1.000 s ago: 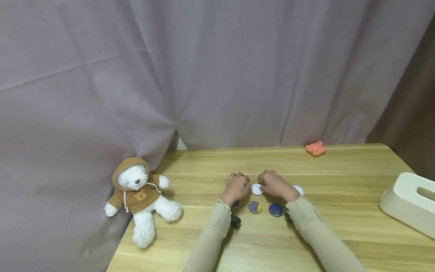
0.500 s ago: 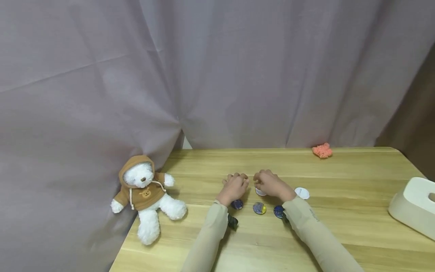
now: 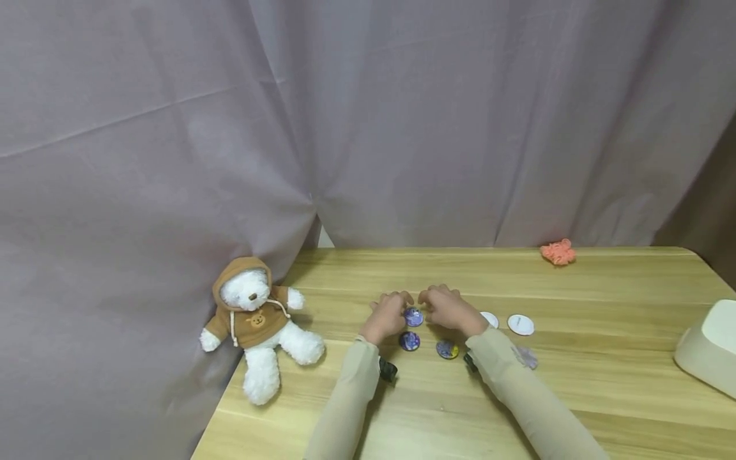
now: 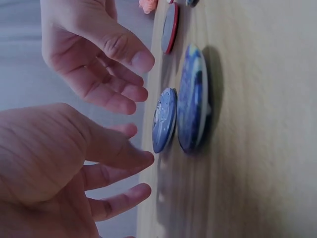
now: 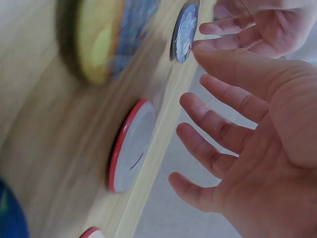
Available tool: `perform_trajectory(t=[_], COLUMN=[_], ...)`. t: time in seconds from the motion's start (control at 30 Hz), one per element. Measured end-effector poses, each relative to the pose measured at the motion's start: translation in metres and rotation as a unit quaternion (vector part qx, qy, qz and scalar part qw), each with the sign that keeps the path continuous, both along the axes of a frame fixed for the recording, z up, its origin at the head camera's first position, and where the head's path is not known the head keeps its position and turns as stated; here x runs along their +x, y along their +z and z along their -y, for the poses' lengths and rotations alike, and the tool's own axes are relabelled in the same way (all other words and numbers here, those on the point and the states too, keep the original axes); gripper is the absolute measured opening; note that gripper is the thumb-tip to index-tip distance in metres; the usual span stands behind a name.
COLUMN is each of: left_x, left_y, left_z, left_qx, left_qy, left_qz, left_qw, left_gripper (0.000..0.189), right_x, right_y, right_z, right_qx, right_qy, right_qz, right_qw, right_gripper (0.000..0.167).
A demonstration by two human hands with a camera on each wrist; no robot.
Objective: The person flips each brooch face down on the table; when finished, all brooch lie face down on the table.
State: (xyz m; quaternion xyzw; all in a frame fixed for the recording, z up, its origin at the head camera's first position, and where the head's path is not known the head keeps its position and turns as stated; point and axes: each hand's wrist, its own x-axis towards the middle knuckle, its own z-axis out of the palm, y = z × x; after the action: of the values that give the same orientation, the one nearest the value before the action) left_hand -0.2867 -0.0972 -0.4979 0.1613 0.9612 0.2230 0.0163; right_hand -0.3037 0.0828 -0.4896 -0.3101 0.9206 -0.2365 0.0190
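Note:
A round purple pin badge (image 3: 413, 316) lies face up between my two hands. My left hand (image 3: 385, 317) is at its left side, the thumb tip right by its edge in the left wrist view. From the right comes my right hand (image 3: 451, 310), fingers parted and loosely bent, with nothing in its grasp. Just nearer to me lie a second purple badge (image 3: 409, 341) and a yellow and purple badge (image 3: 447, 349). White-backed badges, one close by (image 3: 490, 319) and one farther right (image 3: 521, 324), lie past the right wrist; the right wrist view shows a red rim (image 5: 116, 156).
A white teddy bear (image 3: 253, 319) in a brown hoodie sits at the table's left edge. A coral-coloured bundle (image 3: 558, 252) lies near the back edge, and a cream box (image 3: 713, 348) stands at the right. Grey curtain (image 3: 402, 128) hangs behind the wooden table (image 3: 604, 383).
A white badge showed between the hands before; now a purple badge shows there. My hands have drawn closer together, and the head view has turned slightly left.

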Motion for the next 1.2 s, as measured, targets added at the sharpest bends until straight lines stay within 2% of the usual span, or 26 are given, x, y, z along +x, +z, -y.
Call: perform_trajectory(t=[0.2,0.43,0.67,0.83,1.2], left_x=[0.001,0.001,0.001,-0.001,0.001], left_y=[-0.003,-0.005,-0.01,-0.011,-0.007], left_z=[0.001,0.001,0.003,0.007,0.011], left_qx=[0.002,-0.001,0.001,0.023,0.045], left_qy=[0.008,0.023,0.021,0.018,0.009], left_qz=[0.005,-0.005,-0.004,-0.003,-0.002], left_qw=[1.0,0.9997,0.9998,0.9996,0.9989], left_gripper=[0.035,0.026,0.026,0.024,0.019], right_x=[0.0,0.002,0.007,0.006,0.005], right_y=[0.001,-0.001,-0.009,-0.009,-0.009], right_z=[0.013,0.023,0.025,0.023,0.017], right_qx=[0.006,0.018,0.014,0.003,-0.013], right_qy=[-0.009,-0.032,-0.043,-0.047,-0.04], right_qz=[0.024,0.037,0.019,0.001,0.012], right_qw=[0.9997,0.9986,0.9988,0.9989,0.999], right_gripper=[0.033,0.025,0.021,0.02,0.019])
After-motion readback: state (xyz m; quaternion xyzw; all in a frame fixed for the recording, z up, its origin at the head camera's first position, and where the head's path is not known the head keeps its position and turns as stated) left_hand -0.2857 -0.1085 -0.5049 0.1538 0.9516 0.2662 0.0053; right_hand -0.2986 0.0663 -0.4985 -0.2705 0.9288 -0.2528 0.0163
